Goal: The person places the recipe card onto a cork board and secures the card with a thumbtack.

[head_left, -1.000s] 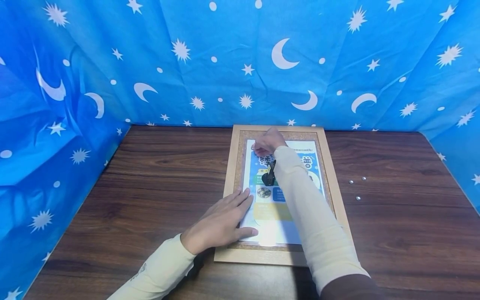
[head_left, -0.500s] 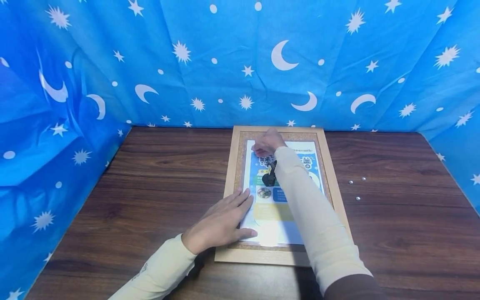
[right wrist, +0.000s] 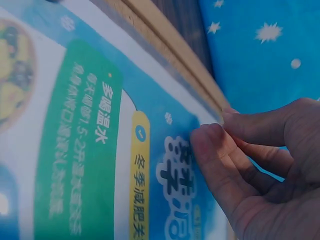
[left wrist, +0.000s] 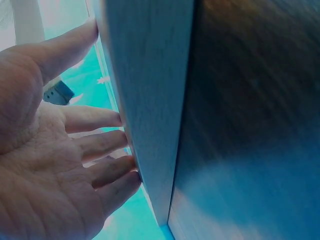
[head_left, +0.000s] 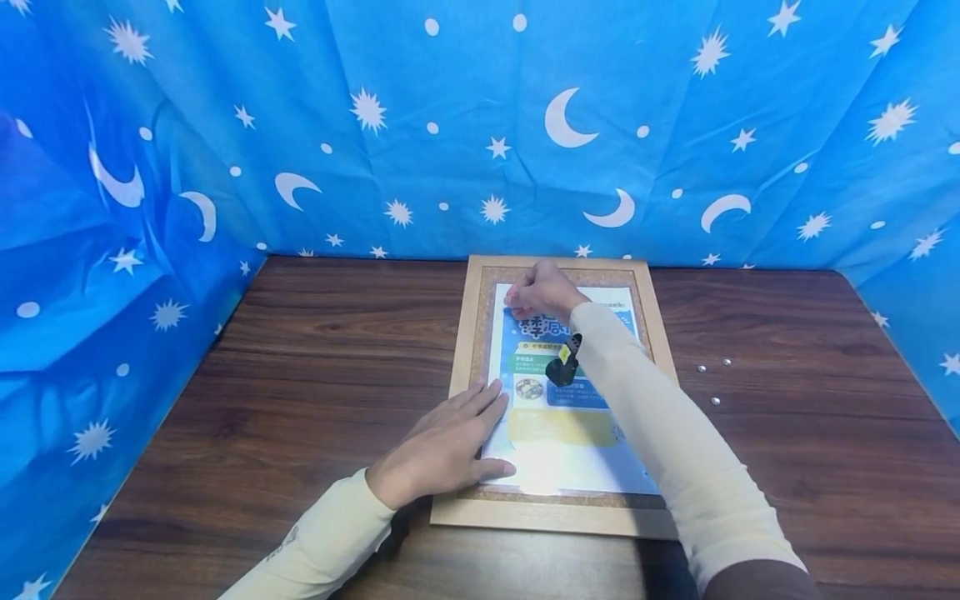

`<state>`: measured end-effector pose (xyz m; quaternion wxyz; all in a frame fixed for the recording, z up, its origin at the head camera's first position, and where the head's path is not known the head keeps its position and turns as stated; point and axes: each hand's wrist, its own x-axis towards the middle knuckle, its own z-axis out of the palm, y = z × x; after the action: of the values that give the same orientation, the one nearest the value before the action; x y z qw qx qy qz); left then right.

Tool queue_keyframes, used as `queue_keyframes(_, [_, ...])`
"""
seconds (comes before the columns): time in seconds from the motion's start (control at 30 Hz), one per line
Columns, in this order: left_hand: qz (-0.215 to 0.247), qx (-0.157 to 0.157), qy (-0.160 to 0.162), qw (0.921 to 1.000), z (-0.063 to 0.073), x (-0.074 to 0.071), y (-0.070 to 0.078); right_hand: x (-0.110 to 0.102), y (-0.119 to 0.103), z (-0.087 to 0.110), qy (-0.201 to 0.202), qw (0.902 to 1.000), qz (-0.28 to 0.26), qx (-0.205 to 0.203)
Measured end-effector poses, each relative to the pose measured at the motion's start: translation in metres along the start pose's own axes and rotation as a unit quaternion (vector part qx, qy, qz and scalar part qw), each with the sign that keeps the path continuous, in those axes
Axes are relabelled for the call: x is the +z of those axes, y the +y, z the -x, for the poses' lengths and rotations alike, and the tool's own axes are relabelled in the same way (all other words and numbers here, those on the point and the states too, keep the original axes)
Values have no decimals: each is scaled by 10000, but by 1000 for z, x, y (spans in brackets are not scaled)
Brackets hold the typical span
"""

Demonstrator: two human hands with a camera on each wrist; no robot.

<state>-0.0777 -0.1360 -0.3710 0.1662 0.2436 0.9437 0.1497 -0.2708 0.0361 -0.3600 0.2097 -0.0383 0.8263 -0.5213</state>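
Note:
A printed poster [head_left: 562, 467] with blue, green and yellow blocks lies on a framed cork board [head_left: 472, 367]. My left hand [head_left: 442, 442] rests with extended fingers at the poster's lower left edge; in the left wrist view, its fingertips [left wrist: 131, 162] meet the pale wooden frame [left wrist: 145, 100]. At the poster's top left corner, my right hand [head_left: 547, 292] has curled fingers, thumb and forefinger drawn together. The right wrist view has these fingertips [right wrist: 204, 142] right at the corner, beside the frame. I cannot tell what is between them.
Several small silver round pieces, like thumbtacks [head_left: 716, 402], lie on the dark wooden table [head_left: 787, 467] right of the board. A blue curtain [head_left: 450, 83] with moons and stars stands behind and at both sides. A black wrist camera [head_left: 562, 367] hangs below my right sleeve.
My right wrist and forearm have shifted right and slightly down, while the fingertips stay at the top left corner. More of the poster's print shows. My left hand stays in place.

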Motion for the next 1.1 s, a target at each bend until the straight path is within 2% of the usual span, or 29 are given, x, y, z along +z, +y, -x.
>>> queue_keyframes(0.17, [46, -19, -10, 10000, -1, 1, 0, -9, -2, 21, 3, 9994, 311, -151])
queue_keyframes(0.37, [91, -59, -11, 9999, -1, 2, 2, -29, 3, 56, -73, 9972, 431, -600])
queue_keyframes(0.67, [83, -2, 59, 9999, -1, 2, 3, -66, 30, 108, 339, 9850, 1337, -1040])
queue_keyframes(0.87, [76, 96, 125, 9998, -1, 3, 3, -102, 60, 135, 776, 9765, 1734, -1016])
queue_keyframes(1.1, [68, 91, 138, 9998, -1, 1, 3, -145, 99, 156, 1062, 9729, 1950, -643])
